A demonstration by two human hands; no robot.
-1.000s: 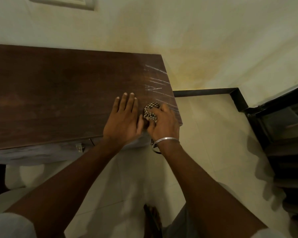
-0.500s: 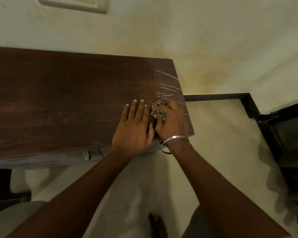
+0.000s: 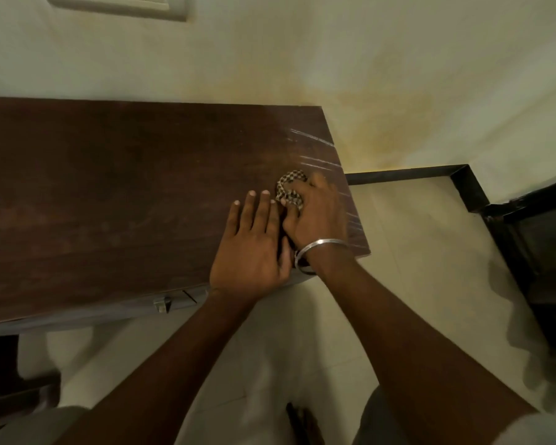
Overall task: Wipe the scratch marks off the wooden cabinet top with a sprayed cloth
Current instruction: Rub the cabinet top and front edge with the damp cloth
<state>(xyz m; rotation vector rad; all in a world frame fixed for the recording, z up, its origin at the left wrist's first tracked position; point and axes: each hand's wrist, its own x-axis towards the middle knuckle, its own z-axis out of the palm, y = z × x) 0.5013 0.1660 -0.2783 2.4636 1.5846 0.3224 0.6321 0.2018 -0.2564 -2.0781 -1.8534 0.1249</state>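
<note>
The dark wooden desk (image 3: 109, 194) runs off the left edge, its near right corner hidden under both hands. The left hand (image 3: 254, 245) lies flat with fingers spread; the right hand (image 3: 318, 216) grips the checkered cloth (image 3: 290, 189), mostly covered, pressed beside pale scratch marks (image 3: 315, 149) at the right end. A silver bangle (image 3: 318, 250) circles the right wrist.

No text, label, brand, number or sign can be read anywhere in the view. The wooden cabinet top (image 3: 126, 194) and the checked cloth (image 3: 290, 191) carry no lettering.
</note>
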